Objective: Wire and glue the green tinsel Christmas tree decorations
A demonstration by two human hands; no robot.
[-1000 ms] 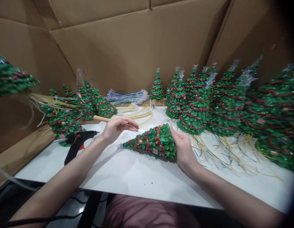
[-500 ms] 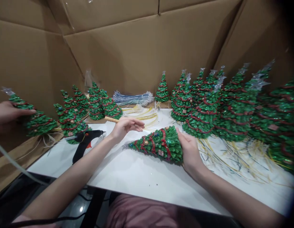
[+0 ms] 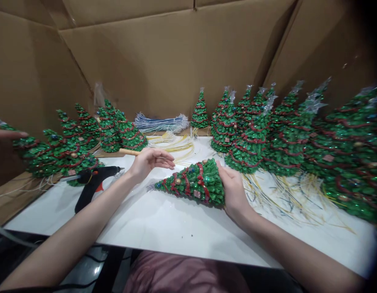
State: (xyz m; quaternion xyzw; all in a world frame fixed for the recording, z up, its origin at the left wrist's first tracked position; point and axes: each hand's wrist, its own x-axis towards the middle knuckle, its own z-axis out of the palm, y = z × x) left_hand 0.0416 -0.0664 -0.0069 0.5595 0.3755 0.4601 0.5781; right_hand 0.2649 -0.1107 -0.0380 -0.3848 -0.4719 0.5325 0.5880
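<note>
Green foil cones with red garland: a left group of trees stands far left of the lying tree, taken here as the reference. Another person's fingertip is at the outermost cone of that group; contact not resolvable.

Black glue gun lies on the white table, well left of the lying tree and just in front of the group.

Wooden stick: behind and left of the lying tree, its near end hidden by the left hand.

Left hand: just above and left of the lying tree's tip, apart from it. Fingers stretched rightward, thumb close beneath them. Cannot tell whether a thin strand is pinched.

Blue wire bundle and yellow strands: behind the lying tree, toward the cardboard wall.

Lying tree: on its side at mid-table, tip left, base right. Resting or held just clear of the surface, not discernible.

Right hand: closed around the base of the lying tree, thumb on top, fingers underneath.

Standing trees: upright, crowded right and behind-right of the lying tree.
</note>
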